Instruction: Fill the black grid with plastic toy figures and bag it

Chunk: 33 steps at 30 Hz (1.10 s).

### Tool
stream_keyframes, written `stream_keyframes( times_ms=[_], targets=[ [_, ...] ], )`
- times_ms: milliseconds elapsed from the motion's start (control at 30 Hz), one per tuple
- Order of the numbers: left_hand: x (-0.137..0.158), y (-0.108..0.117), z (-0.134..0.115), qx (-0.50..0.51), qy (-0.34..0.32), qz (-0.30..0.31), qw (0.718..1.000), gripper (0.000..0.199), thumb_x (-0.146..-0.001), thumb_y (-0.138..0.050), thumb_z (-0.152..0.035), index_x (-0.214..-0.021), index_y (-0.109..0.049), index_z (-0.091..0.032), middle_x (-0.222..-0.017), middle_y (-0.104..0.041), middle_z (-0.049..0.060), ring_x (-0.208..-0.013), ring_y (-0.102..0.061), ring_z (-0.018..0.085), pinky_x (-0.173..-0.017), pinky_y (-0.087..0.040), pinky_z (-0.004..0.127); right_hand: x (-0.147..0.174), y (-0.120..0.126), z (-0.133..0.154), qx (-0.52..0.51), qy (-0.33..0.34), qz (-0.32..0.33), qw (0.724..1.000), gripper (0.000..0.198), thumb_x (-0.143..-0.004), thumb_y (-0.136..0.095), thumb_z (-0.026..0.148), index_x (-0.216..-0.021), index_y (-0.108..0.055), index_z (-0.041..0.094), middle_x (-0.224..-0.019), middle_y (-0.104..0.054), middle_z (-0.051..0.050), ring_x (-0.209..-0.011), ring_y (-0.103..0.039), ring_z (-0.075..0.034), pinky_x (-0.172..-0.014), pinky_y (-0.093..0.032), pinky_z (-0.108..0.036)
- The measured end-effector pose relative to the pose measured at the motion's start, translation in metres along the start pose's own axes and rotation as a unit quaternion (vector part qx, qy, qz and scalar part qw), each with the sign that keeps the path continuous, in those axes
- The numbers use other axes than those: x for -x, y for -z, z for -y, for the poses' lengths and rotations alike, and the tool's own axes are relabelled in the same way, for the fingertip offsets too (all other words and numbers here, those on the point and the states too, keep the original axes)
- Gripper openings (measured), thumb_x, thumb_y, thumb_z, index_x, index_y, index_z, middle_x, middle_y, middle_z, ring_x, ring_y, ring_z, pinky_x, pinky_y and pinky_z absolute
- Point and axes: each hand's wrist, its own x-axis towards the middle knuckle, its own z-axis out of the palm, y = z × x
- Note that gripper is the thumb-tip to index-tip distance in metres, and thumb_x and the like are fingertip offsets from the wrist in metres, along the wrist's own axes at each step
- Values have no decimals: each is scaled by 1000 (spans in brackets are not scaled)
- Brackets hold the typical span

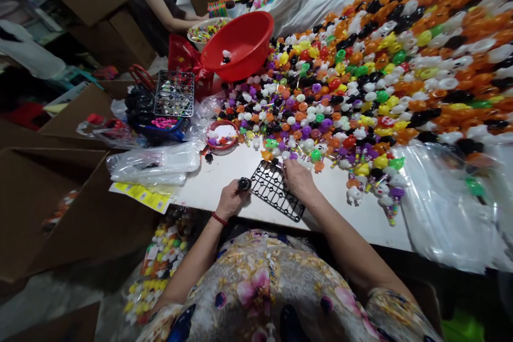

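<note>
My left hand (231, 200) is closed around a small black piece with a round top (244, 184), just off the left edge of a black plastic grid (276, 191). The grid lies aslant on the white table near its front edge. Over the grid's upper right part is my right hand (300, 180), its fingers pinched together. What those fingers hold, if anything, is too small to make out. A small dark piece (275, 161) sits at the grid's far edge, close to the right fingertips.
A large heap of colourful plastic figures (308, 101) covers the table behind and to the right. Left stand a red basin (244, 48), a small red basket (222, 136), plastic bags (154, 163) and an open carton (52, 208). Across the table, another person's arm (162, 8) reaches toward a bowl.
</note>
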Motion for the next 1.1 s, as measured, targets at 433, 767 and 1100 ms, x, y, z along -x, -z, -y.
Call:
stream_keyframes(
  times_ms=[433,767,1100],
  targets=[
    [2,0,-4,-6,6,1,1000,28,-80,-65,-44,-90,-74,-19,-87,-71,6,-85,-68,20,-75,-55,30,7,-13,19,-108,54,-43,992,15,-95,-40,13,-93,-53,18,-90,-64,-11,-78,-57,-21,-68,-36,-29],
    [1,2,-2,-58,-29,-15,998,22,-80,-65,-39,-86,-72,-19,-92,-71,8,-87,-67,20,-80,-54,33,-10,-16,46,-452,-25,60,890,7,-81,-58,16,-85,-57,21,-76,-66,2,-69,-62,-16,-66,-46,-26],
    [0,3,-4,-94,-41,-6,995,23,-82,-61,-44,-78,-66,-21,-82,-68,4,-79,-62,18,-72,-49,28,-11,-25,65,-403,3,15,915,8,-81,-61,14,-85,-62,21,-80,-67,-1,-76,-60,-17,-70,-42,-26]
  ],
)
